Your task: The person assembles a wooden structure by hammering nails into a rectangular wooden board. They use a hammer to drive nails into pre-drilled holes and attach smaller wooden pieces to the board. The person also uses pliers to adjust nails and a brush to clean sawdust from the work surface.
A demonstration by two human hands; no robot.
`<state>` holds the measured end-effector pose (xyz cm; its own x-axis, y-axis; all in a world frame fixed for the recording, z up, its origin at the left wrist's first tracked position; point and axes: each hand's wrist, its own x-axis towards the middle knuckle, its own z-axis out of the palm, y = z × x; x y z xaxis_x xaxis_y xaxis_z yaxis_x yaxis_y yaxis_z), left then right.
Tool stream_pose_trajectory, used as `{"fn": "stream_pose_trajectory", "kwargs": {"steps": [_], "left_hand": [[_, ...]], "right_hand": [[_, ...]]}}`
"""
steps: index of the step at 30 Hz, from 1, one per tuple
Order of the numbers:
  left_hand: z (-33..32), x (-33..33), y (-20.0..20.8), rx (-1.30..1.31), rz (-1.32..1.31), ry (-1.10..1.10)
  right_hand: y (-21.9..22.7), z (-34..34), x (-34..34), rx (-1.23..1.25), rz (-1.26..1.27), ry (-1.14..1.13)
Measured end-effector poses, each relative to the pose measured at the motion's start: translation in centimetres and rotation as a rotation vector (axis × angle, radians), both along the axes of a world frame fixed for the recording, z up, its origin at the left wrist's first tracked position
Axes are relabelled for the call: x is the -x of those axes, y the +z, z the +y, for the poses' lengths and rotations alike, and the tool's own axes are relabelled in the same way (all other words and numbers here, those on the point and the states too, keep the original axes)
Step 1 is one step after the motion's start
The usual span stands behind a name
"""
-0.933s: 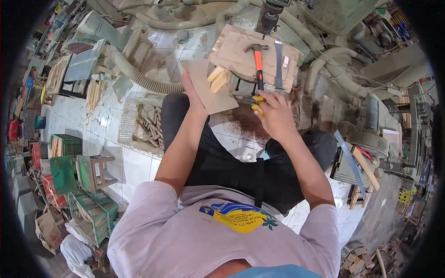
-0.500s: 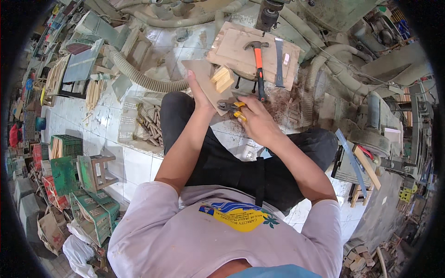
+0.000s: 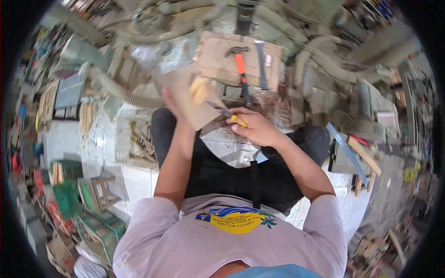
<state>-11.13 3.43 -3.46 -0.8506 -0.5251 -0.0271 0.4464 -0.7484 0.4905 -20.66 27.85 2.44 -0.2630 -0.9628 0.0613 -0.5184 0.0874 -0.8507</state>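
Observation:
My left hand (image 3: 176, 109) grips a flat brown board (image 3: 183, 85) by its left edge; both are smeared by motion. A small block of pale wood (image 3: 199, 90) stands out from the board's face. In my right hand (image 3: 252, 127) are pliers with yellow handles (image 3: 239, 121), the fingers closed round the grips. The metal jaws point left at the board's right edge; whether they touch it I cannot tell. Beyond my hands a claw hammer (image 3: 240, 67) with an orange and black handle lies on a wooden work board (image 3: 211, 51), beside a dark flat metal strip (image 3: 261, 65).
A light plastic crate (image 3: 121, 139) of short wood pieces stands left of my knee. Ribbed hoses (image 3: 125, 95) curve across the far floor. Green crates (image 3: 99, 227) and a small wooden stool (image 3: 105, 192) are at left; a blue-grey metal bar (image 3: 345, 150) leans at right.
The board in my left hand has tilted, its face turning more toward me. The pliers have drawn slightly back, and their jaws now point up and left. The whole view has shifted.

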Motion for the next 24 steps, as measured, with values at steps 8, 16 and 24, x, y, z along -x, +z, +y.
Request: {"fn": "stream_pose_trajectory", "kwargs": {"steps": [8, 16, 24], "left_hand": [[4.0, -0.5, 5.1, -0.016, 0.106, -0.15], [3.7, -0.8, 2.3, 0.188, -0.204, -0.076], [6.4, -0.2, 1.4, 0.165, -0.33, -0.302]], "right_hand": [[-1.6, -0.8, 1.2, -0.089, 0.035, -0.314], [0.3, 1.1, 0.1, -0.053, -0.5, -0.439], [4.0, 4.4, 3.6, 0.053, -0.06, -0.778]]}}
